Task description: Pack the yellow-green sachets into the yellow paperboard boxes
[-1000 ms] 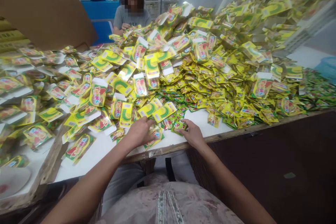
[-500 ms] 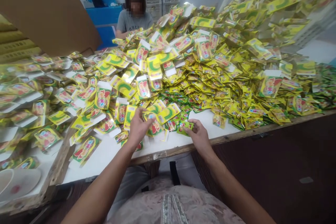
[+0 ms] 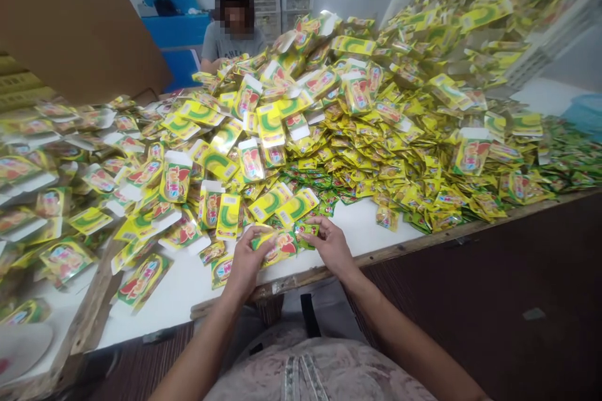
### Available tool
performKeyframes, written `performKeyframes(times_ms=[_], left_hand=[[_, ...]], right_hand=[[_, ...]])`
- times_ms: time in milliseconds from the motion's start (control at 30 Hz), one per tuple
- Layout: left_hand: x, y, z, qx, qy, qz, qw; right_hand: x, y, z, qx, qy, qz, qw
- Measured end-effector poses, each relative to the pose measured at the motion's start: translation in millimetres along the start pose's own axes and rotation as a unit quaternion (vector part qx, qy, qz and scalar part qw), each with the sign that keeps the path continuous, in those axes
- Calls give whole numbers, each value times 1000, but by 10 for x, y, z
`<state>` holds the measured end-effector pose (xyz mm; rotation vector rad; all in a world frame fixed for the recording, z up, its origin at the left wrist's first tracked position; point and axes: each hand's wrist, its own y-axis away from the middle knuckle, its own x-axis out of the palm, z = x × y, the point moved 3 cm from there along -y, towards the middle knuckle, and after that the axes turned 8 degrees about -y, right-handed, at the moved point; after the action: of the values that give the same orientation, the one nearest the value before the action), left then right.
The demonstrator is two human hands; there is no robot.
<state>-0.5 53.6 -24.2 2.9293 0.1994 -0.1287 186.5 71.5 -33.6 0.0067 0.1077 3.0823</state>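
My left hand [image 3: 248, 258] is closed on a small printed carton [image 3: 281, 247], yellow and green with a red fruit picture, held sideways just above the table's front edge. At the carton's right end, my right hand [image 3: 332, 244] pinches a small green sachet [image 3: 308, 233] between thumb and fingers. The sachet meets that end of the carton; whether part of it is inside I cannot tell. Another carton [image 3: 221, 270] lies on the white tabletop [image 3: 188, 269] left of my left hand. Flat yellow cartons [image 3: 296, 207] rest just beyond my hands.
A large heap of yellow sachets [image 3: 399, 163] and cartons covers the table's middle and right. More cartons [image 3: 66, 257] spread leftward past a wooden strip [image 3: 96, 301]. A tilted white crate [image 3: 555, 44] stands back right. Opposite sits a person in a grey shirt [image 3: 232, 44].
My left hand has drawn the carton nearer and turned it sideways. My right hand has brought the green sachet leftward to the carton's end. The view has shifted slightly.
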Motion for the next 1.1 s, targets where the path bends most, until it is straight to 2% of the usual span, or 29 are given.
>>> performKeyframes(times_ms=[100,167,300,400,467,533,700,800,867,933,1000,1067,1100], left_hand=[[-6,-34,48,-21,-75,90,993],[29,-39,86,-31,-85,123,988],[133,-21,131,-14,-74,104,992],[180,-2,157,-23,-49,95,994],[199,6,156,-27,-37,108,993],[227,13,146,-40,-20,134,990],[363,29,110,-135,82,187,970],[430,29,84,-172,138,185,958],[455,24,70,-182,161,183,953],[473,19,61,-182,170,185,951],[491,16,61,-181,169,186,951],[507,10,66,-175,167,180,953],[512,6,72,-169,162,174,956]], right_hand=[[-16,7,70,-11,33,43,998],[-21,9,118,-33,58,50,997],[-42,-23,167,-54,109,65,990],[-81,-75,197,-65,139,113,982],[-89,-105,221,-71,160,161,971],[-80,-119,243,-73,178,181,964],[-85,-90,257,-74,173,107,976],[-339,-95,241,-85,181,35,979],[-685,-118,241,-91,274,-59,956],[-1065,-147,243,-80,428,-150,888],[-1333,-191,193,-31,552,-149,820],[-1428,-224,114,-5,619,-94,780],[-1413,-230,73,-8,634,-62,771]])
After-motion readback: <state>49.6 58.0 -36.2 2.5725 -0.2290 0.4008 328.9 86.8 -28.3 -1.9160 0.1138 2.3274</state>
